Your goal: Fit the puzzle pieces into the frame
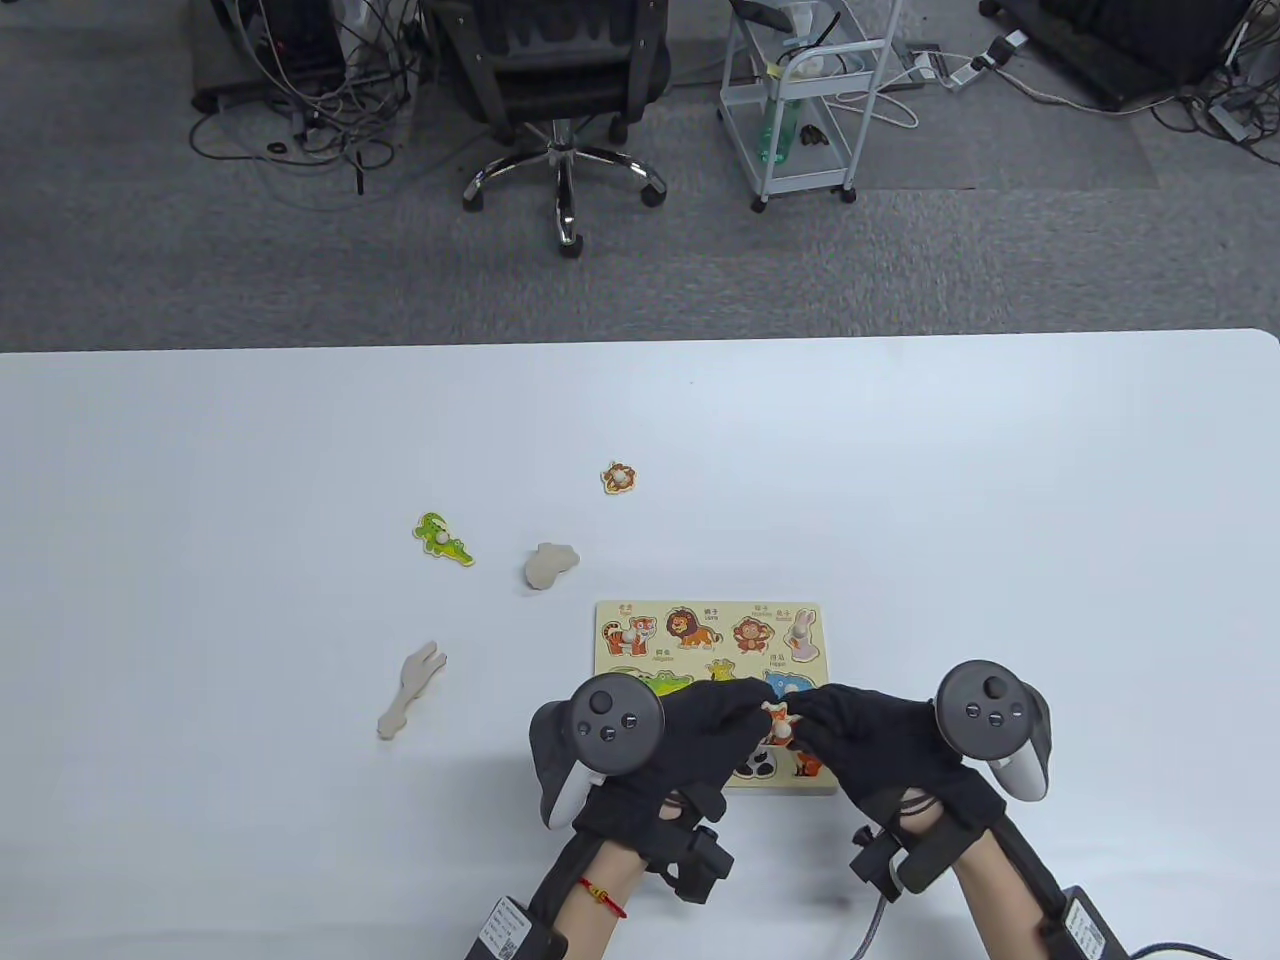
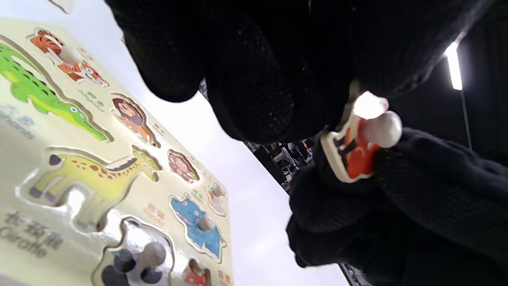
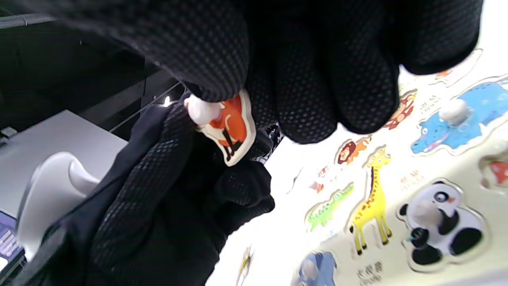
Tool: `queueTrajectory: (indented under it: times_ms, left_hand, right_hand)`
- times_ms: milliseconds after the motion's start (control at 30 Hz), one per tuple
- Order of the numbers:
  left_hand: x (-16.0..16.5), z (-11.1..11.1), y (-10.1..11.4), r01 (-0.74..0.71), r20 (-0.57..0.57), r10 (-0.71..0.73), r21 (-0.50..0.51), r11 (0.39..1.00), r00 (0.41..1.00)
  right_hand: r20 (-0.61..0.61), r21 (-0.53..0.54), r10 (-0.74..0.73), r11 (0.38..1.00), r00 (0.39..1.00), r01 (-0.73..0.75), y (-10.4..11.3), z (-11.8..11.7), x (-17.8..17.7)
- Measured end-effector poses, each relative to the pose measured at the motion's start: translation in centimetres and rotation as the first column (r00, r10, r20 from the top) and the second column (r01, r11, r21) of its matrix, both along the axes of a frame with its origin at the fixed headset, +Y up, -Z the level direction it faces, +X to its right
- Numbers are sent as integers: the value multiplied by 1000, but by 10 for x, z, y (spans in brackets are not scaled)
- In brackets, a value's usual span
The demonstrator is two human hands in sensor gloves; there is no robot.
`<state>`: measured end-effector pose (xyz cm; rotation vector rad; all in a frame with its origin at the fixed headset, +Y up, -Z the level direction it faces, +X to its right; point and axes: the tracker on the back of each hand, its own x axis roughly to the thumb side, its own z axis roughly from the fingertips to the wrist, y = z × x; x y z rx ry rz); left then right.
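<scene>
Four loose pieces lie on the white table [image 1: 200,450] left of centre in the table view. Going left to right we note a pale plain-wood long-necked piece lying face down [image 1: 409,690], a green crocodile piece with a white knob [image 1: 442,538], a pale plain-wood rounded piece lying face down [image 1: 549,565], and a small orange-brown lion-head piece with a white knob [image 1: 619,478].

Lower centre sits the cream wooden puzzle frame printed with animals [image 1: 708,635]. In the wrist views we see a panda [image 3: 440,220] and a blue hippo [image 2: 197,225] seated with knobs in it; the giraffe recess [image 2: 97,174] shows no knob and looks unfilled.

Over the frame's near edge the black-gloved left hand [image 1: 700,740] and black-gloved right hand [image 1: 870,740] meet. Between them is a small orange fox-like piece with white border and white knob [image 3: 228,127], held above the board. The right hand's fingertips [image 3: 214,79] pinch the knob; the left hand's fingers curl round the piece's lower edge.

We judge the step in hand to be orienting this piece before seating it. Its recess is probably the orange one at the frame's near edge, partly hidden. The next move calls for turning the outline to match, lowering it flat, and pressing by the knob; a tilted entry could jam on the rim.
</scene>
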<state>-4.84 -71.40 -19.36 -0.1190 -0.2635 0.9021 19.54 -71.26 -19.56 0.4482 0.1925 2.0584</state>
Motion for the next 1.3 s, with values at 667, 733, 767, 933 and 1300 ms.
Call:
queueTrajectory:
  times_ms: [667, 733, 767, 933, 1300]
  left_hand:
    - [-4, -4, -21, -65, -73, 54, -156, 986, 996]
    - [-3, -3, -22, -95, -65, 85, -178, 979, 994]
    - [-2, -3, -22, -105, -57, 96, -189, 976, 994]
    - [1, -3, -22, -75, -16, 73, -190, 979, 997]
    - [-6, -1, -4, 529, -126, -514, 208, 823, 849]
  right_hand:
    - [383, 381, 377, 767, 843, -516, 23, 45, -49]
    - [371, 382, 345, 790, 862, -480, 23, 44, -46]
    - [363, 380, 337, 798, 869, -468, 23, 44, -45]
    - [307, 361, 324, 830, 895, -424, 21, 39, -40]
    - [233, 56, 404, 902, 884, -427, -3, 9, -14]
